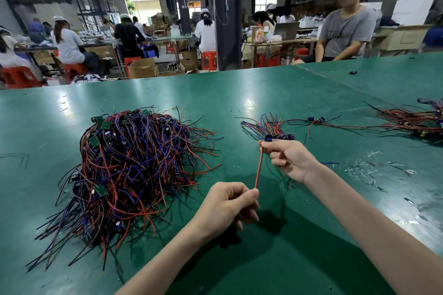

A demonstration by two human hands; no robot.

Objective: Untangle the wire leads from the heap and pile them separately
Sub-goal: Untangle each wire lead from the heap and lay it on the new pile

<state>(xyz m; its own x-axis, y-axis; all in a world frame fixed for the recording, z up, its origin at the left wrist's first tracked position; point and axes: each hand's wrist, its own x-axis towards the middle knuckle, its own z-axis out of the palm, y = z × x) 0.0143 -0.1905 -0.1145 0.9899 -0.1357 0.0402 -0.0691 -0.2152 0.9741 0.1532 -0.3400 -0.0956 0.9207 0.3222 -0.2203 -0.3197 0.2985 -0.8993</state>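
The wire lead [259, 167] could slip free if either pinch loosens, or fall into the heap [129, 165] lying left of the fingers. It stretches straight between them: the left hand [230, 206] pinches its lower tip, the right hand [291, 158] pinches its connector end, just short of the sorted pile [271, 127].

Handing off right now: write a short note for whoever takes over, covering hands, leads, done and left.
Left hand pinches the lower end of one red-and-black lead.
Right hand pinches its connector end; the lead runs straight between them.
Tangled heap lies left of the hands; small sorted pile just beyond the right hand.
Done: a few leads separated.
Left: add this lead to the pile, then work through most of the heap.
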